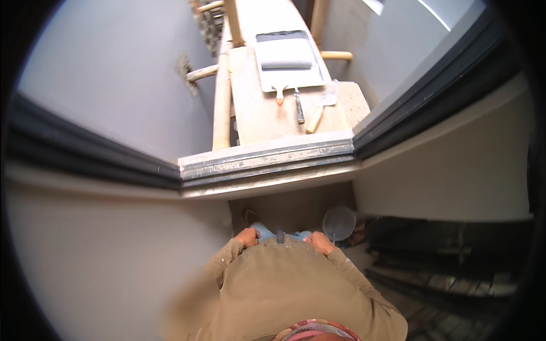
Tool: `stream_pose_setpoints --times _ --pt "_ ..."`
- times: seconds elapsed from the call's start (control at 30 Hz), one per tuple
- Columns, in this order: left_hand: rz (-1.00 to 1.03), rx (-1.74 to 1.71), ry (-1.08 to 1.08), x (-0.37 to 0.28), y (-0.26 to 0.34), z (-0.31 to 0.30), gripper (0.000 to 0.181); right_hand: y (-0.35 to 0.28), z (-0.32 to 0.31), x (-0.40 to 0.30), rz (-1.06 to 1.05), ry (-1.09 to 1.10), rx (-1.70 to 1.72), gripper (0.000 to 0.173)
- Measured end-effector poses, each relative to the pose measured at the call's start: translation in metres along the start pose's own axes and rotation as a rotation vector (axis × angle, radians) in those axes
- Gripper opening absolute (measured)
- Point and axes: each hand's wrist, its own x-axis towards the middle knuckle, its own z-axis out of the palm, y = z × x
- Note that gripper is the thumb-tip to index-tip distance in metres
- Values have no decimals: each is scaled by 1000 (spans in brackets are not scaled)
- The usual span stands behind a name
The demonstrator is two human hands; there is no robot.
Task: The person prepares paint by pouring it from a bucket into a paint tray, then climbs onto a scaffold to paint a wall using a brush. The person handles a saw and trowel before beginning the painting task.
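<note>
My left hand (249, 237), its fingers curled, is at the light-blue trousers (263, 230) near the hem of my khaki shirt (290, 285). On the other side my right hand (320, 243) is closed at the trousers too; fine finger detail is hard to see. Ahead, beyond the window sill, a paint tray (318, 79) lies on a board with a paint roller sleeve (286, 57) in it, pale with paint. A paintbrush (280, 97) and a dark handle (299, 108) rest by the tray's near edge. Beside them lies a scraper with a pale handle (315, 120).
A dark window frame (426, 100) and its paint-marked sill (268, 160) cross the view. Outside stands scaffolding of wooden poles (222, 102) and boards (251, 119). A translucent bucket (339, 222) stands low at the right, near dark stacked material (448, 251). Pale walls flank me.
</note>
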Motion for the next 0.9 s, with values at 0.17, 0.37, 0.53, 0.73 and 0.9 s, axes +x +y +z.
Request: stream_pose_setpoints --times 0.17,0.37,0.53,0.73,0.9 --pt "-112 94 267 -28 64 85 17 71 5 -27 -122 -9 22 50" --pt "-308 -414 488 -92 135 126 22 102 -6 -56 -219 -101 22 50" --pt "-296 -136 694 -114 174 144 22 107 -15 -54 -330 -185 -103 50" --pt "-386 -80 362 -126 183 151 31 107 -12 -66 -370 -220 -110 49" --pt "-393 -331 341 -138 161 182 39 105 -2 -72 -325 -289 -160 45"
